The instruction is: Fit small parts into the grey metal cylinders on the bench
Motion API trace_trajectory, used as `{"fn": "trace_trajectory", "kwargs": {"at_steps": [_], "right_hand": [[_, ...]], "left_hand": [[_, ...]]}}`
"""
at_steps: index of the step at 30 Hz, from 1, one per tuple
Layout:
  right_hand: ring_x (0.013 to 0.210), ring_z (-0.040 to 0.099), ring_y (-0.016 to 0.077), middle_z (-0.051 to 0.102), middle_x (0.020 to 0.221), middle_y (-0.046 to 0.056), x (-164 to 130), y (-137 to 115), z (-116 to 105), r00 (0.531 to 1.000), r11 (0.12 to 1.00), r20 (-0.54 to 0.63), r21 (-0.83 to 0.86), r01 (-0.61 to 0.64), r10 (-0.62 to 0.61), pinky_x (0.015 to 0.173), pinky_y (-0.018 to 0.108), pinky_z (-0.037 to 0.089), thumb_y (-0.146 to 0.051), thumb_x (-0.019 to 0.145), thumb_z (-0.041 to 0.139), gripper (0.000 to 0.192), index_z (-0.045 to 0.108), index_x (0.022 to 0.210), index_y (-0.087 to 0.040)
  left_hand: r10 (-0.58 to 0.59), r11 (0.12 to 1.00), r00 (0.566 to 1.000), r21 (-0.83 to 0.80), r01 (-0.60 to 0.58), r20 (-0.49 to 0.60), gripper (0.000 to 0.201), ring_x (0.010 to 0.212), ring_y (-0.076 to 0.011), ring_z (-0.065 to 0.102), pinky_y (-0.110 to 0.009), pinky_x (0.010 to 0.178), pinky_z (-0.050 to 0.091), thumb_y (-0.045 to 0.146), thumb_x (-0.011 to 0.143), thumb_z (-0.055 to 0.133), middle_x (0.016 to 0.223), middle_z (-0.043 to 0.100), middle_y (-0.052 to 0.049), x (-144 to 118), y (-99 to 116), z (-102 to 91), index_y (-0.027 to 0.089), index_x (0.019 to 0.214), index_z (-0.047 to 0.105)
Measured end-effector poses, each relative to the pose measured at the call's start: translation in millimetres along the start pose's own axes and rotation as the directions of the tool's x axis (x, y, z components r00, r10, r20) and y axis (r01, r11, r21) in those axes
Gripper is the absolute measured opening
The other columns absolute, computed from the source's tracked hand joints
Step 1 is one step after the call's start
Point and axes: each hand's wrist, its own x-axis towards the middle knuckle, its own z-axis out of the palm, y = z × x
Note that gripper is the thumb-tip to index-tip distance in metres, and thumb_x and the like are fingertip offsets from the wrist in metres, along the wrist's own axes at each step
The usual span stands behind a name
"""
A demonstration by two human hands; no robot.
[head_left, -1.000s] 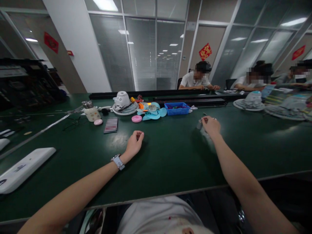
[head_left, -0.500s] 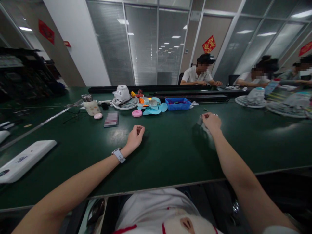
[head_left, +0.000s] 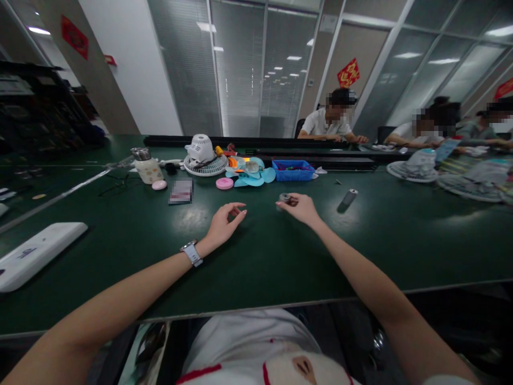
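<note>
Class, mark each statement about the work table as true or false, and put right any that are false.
1. The right hand holds a small grey metal part at its fingertips. True.
2. The left hand grips the pink round case. False: the left hand holds nothing, its fingers are loosely open, and the case lies farther back on the table.
3. A watch sits on the left wrist. True.
4. The small grey cylinder lies inside the blue tray. False: it lies on the bare table, to the right of the right hand.
5. The white fan housing stands left of the blue tray. True.
</note>
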Motion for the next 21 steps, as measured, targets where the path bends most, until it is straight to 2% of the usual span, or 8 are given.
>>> {"fn": "trace_trajectory", "kwargs": {"at_steps": [3,6,11,16,19,21], "right_hand": [[0.088,0.07,0.0217,0.076,0.098,0.007,-21.7,-40.8,43.3,0.968,0.983,0.185,0.102,0.154,-0.171,0.084,0.035,0.054,-0.041,0.074,0.077,0.037,0.074,0.104,-0.019],[0.088,0.07,0.0203,0.076,0.096,0.003,-38.0,-54.1,60.7,0.934,0.964,0.243,0.123,0.237,-0.261,0.082,0.032,0.053,-0.041,0.077,0.075,0.032,0.074,0.103,-0.021],[0.087,0.069,0.0199,0.075,0.096,0.003,-45.9,-47.9,62.6,0.93,0.955,0.22,0.111,0.276,-0.294,0.079,0.03,0.052,-0.043,0.079,0.073,0.033,0.073,0.104,-0.021],[0.086,0.069,0.0193,0.075,0.096,0.003,-45.3,-47.4,61.9,0.928,0.957,0.234,0.089,0.276,-0.289,0.08,0.03,0.052,-0.043,0.08,0.072,0.035,0.072,0.108,-0.022],[0.088,0.069,0.0196,0.075,0.098,0.004,-47.3,-48.8,62.9,0.932,0.961,0.233,0.074,0.266,-0.276,0.082,0.031,0.052,-0.044,0.08,0.072,0.036,0.072,0.109,-0.022],[0.089,0.069,0.0198,0.075,0.1,0.004,-49.1,-49.9,65.0,0.935,0.963,0.229,0.079,0.259,-0.27,0.082,0.032,0.053,-0.045,0.08,0.072,0.04,0.071,0.112,-0.022]], "left_hand": [[0.06,0.998,0.998,-0.024,-0.06,0.022,0.039,0.088,-0.017,0.061,-0.029,0.073,0.047,0.048,0.09,0.056,0.1,0.066,-0.005,-3.8,8.4,1.8,0.025,0.119,0.067],[0.109,0.993,0.992,-0.042,-0.107,0.068,0.038,0.091,-0.0174,0.061,-0.028,0.075,0.048,0.049,0.09,0.056,0.1,0.066,-0.005,-5.2,10.3,5.7,0.026,0.116,0.071],[0.115,0.993,0.992,-0.016,-0.115,0.048,0.031,0.091,-0.0173,0.061,-0.029,0.075,0.047,0.049,0.087,0.061,0.097,0.066,-0.004,0.6,8.5,7.4,0.027,0.102,0.077],[0.172,0.984,0.984,0.034,-0.174,0.052,0.025,0.092,-0.0187,0.062,-0.031,0.081,0.048,0.043,0.087,0.062,0.095,0.069,-0.004,5.4,18.4,3.5,0.025,0.094,0.078],[0.157,0.988,0.987,0.009,-0.157,-0.04,0.026,0.091,-0.0192,0.063,-0.031,0.081,0.048,0.042,0.088,0.06,0.094,0.072,-0.005,7.0,21.6,-1.7,0.023,0.095,0.077],[0.122,0.993,0.99,0.0,-0.122,-0.077,0.027,0.089,-0.0192,0.063,-0.031,0.08,0.048,0.042,0.088,0.061,0.095,0.073,-0.005,8.4,16.0,-6.8,0.022,0.094,0.077]]}}
